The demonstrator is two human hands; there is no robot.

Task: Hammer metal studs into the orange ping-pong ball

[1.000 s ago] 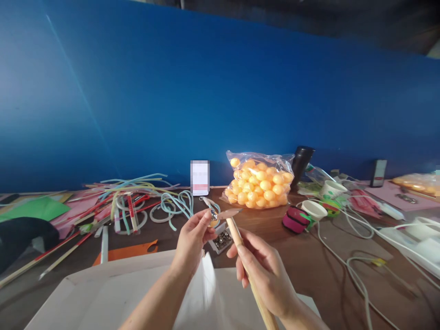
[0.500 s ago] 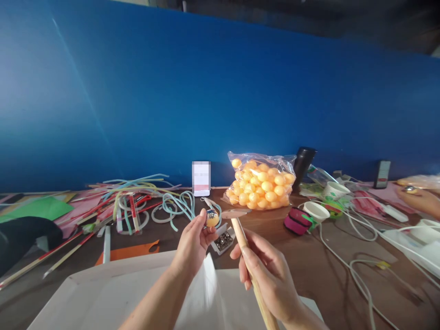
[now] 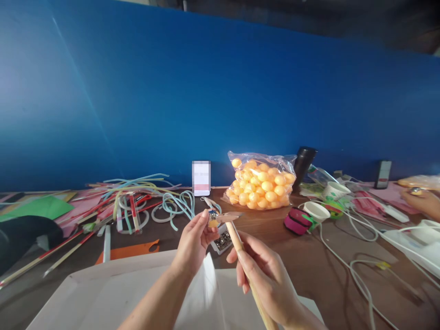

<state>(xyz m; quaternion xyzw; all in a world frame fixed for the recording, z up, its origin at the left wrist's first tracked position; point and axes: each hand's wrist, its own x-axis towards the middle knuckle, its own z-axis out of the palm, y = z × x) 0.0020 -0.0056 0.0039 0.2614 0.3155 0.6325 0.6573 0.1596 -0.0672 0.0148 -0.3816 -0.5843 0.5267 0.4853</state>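
Orange ball, upper side silver: pinched in the fingers of the left hand, above the desk. Hammer, wooden-handled: gripped by the right hand; its head, apart from the ball half a second ago, now meets or nearly meets its side, suggesting a tapping stroke at contact. Tray of small metal pieces: just beyond. Clear bag of orange balls: farther back. Brown desk, white sheet nearest the wearer; blue partition behind.

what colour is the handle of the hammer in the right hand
The hammer handle is light tan, seen best in the head view.
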